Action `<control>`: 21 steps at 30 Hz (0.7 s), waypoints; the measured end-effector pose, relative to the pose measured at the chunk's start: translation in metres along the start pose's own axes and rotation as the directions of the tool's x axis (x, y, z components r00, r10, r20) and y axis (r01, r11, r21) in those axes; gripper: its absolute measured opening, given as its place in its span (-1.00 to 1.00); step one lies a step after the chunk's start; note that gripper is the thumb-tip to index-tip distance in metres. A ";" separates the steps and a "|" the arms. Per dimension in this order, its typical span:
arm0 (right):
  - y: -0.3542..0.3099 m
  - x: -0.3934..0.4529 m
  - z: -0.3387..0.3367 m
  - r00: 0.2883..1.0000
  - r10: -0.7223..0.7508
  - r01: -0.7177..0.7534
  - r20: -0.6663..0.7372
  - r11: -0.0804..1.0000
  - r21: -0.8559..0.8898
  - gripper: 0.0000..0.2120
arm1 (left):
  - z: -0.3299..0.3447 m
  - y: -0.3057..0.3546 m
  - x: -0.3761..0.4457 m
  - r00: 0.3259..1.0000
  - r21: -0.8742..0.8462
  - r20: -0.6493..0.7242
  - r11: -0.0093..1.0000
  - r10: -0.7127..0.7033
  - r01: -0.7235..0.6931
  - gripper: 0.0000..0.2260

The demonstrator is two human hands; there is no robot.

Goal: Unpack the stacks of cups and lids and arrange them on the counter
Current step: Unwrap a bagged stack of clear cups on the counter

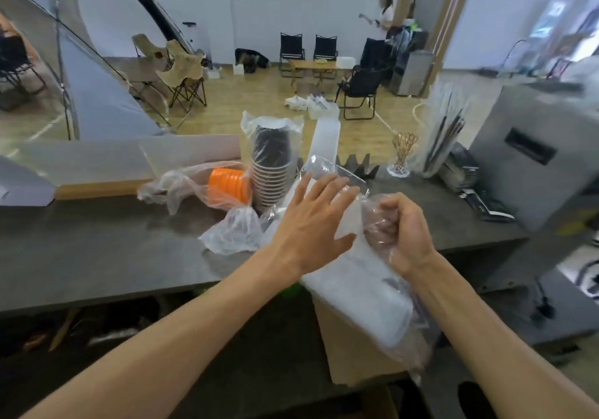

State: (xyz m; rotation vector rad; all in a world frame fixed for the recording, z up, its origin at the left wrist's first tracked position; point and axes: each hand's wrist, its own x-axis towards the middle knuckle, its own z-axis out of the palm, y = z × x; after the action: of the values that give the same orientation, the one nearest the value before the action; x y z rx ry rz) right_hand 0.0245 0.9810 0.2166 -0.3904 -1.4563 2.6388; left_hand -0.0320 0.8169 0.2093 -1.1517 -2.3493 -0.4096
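A long stack of clear items in a plastic sleeve [363, 289] lies tilted across the near edge of the dark counter [97, 250]. My right hand [405, 230] is fisted around the sleeve's bunched plastic. My left hand [314, 220] lies flat, fingers spread, on the sleeve's upper part. Behind stands an upright stack of dark paper cups [272, 168] in an opened bag. To its left, a stack of orange lids [228, 185] lies on its side in a loose bag. A tall clear stack [325, 139] stands behind my left hand.
A cardboard box [356, 347] sits under the sleeve at the counter's near edge. A grey machine [531, 156] fills the right end, with straws [444, 136] and a small glass [400, 165] beside it. Folding chairs, a tent and a person are on the floor beyond.
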 end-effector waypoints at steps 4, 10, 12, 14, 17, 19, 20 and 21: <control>0.008 0.030 -0.033 0.984 0.050 0.004 -0.170 0.952 0.306 -0.64 | 0.028 0.000 0.012 0.994 -0.078 -0.032 0.992 -0.102 0.099 -0.34; 0.007 0.061 -0.077 0.937 0.123 -0.077 -0.328 0.985 0.152 -0.62 | 0.072 -0.007 0.020 0.902 -0.162 0.265 0.906 -0.341 0.390 -0.37; -0.001 0.066 -0.093 0.936 0.039 -0.106 -0.350 0.979 -0.174 -0.66 | 0.083 -0.016 0.028 0.840 -0.261 0.335 0.815 -0.426 0.517 -0.44; -0.010 0.072 -0.106 0.938 -0.133 -0.084 -0.320 0.807 -0.584 -0.70 | 0.090 -0.023 0.034 0.795 -0.313 0.391 0.746 -0.463 0.588 -0.47; -0.019 0.077 -0.113 0.911 -0.383 0.071 -0.155 0.514 -0.855 -0.46 | 0.092 -0.026 0.037 0.760 -0.276 0.432 0.731 -0.486 0.624 -0.48; -0.026 0.074 -0.113 0.869 -0.482 0.167 -0.117 0.507 -0.846 -0.45 | 0.090 -0.025 0.038 0.743 -0.230 0.446 0.739 -0.498 0.634 -0.43; -0.030 0.075 -0.114 0.867 -0.484 0.201 -0.117 0.555 -0.807 -0.45 | 0.088 -0.025 0.039 0.737 -0.199 0.450 0.748 -0.504 0.633 -0.41; -0.033 0.078 -0.115 0.888 -0.448 0.229 -0.102 0.624 -0.747 -0.46 | 0.086 -0.025 0.040 0.731 -0.166 0.458 0.759 -0.506 0.629 -0.40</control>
State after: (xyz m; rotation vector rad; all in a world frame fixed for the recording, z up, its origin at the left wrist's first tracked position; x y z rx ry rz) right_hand -0.0200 1.1094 0.1724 -0.4552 -2.1513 1.5359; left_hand -0.0986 0.8680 0.1576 -0.6143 -3.0797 -0.8656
